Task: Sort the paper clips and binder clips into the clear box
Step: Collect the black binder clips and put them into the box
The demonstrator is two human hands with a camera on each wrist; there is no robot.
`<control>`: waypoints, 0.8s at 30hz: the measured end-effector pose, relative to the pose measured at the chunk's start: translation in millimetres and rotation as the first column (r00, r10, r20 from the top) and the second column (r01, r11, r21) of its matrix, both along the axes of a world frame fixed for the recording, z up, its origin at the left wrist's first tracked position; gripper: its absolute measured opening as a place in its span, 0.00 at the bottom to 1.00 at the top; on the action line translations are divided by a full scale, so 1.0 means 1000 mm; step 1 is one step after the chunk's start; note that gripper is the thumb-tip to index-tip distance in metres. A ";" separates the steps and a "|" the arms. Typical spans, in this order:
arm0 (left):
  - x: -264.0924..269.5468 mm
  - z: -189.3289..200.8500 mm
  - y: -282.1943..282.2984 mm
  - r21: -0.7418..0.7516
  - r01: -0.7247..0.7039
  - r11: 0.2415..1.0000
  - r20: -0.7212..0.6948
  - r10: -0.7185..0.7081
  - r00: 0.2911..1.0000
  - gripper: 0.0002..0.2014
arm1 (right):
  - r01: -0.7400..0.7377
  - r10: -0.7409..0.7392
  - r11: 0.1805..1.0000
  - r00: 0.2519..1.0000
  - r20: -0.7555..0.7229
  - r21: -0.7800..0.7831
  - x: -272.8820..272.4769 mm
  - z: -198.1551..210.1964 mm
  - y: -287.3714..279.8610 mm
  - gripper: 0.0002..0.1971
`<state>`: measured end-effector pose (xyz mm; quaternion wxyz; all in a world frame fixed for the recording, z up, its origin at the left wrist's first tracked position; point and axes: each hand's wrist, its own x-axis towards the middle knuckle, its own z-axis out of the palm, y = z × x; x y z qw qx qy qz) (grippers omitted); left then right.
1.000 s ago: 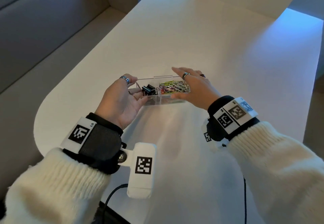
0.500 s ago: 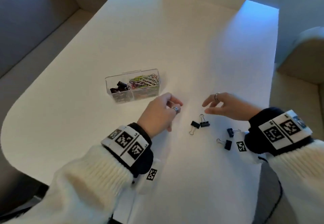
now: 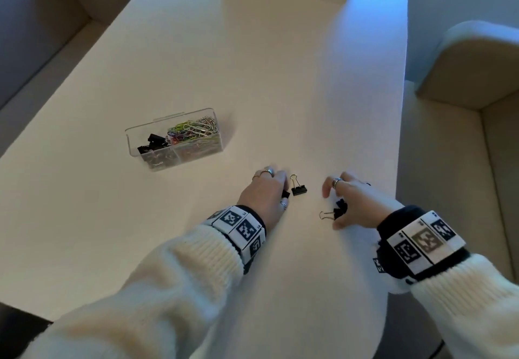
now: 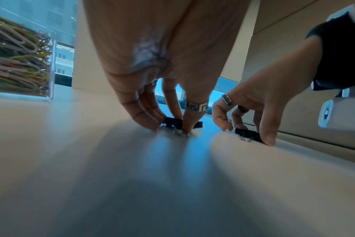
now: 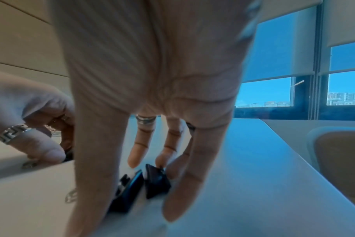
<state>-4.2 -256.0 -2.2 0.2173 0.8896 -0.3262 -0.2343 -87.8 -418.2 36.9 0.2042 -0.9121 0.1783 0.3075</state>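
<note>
Small black metal binder clips point(image 3: 298, 190) lie centre frame, the left hand point(image 3: 266, 192) pinching one, the right hand point(image 3: 356, 201) curling round two, clear plastic box point(image 3: 193, 153) left.

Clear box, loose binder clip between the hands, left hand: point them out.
clear box point(image 3: 134, 140): head view, bare left wall.
binder clip point(image 3: 299, 190): head view, black body.
left hand point(image 3: 265, 194): head view, back of hand.

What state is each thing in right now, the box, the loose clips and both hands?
Clear box: open, upright on the table, black clips in its left part, coloured paper clips in its right.
Middle binder clip: loose on the table, untouched.
Left hand: fingers pinch a binder clip against the table.
Right hand: fingers close round two binder clips lying on the table.
</note>
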 end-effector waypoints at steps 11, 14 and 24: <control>0.017 0.003 0.000 -0.133 -0.247 0.960 -0.375 0.182 0.909 0.08 | -0.076 0.080 0.996 0.989 0.121 -0.038 -0.005 -0.007 0.001 0.12; 0.019 0.007 -0.007 -0.162 -0.367 0.916 -0.587 0.210 0.782 0.09 | -0.095 0.105 0.992 0.986 0.132 -0.082 -0.002 -0.006 0.004 0.12; 0.017 0.006 -0.025 -0.019 0.067 0.998 -0.262 -0.070 0.962 0.17 | 0.001 -0.011 0.998 0.981 0.191 0.055 -0.001 -0.009 -0.001 0.12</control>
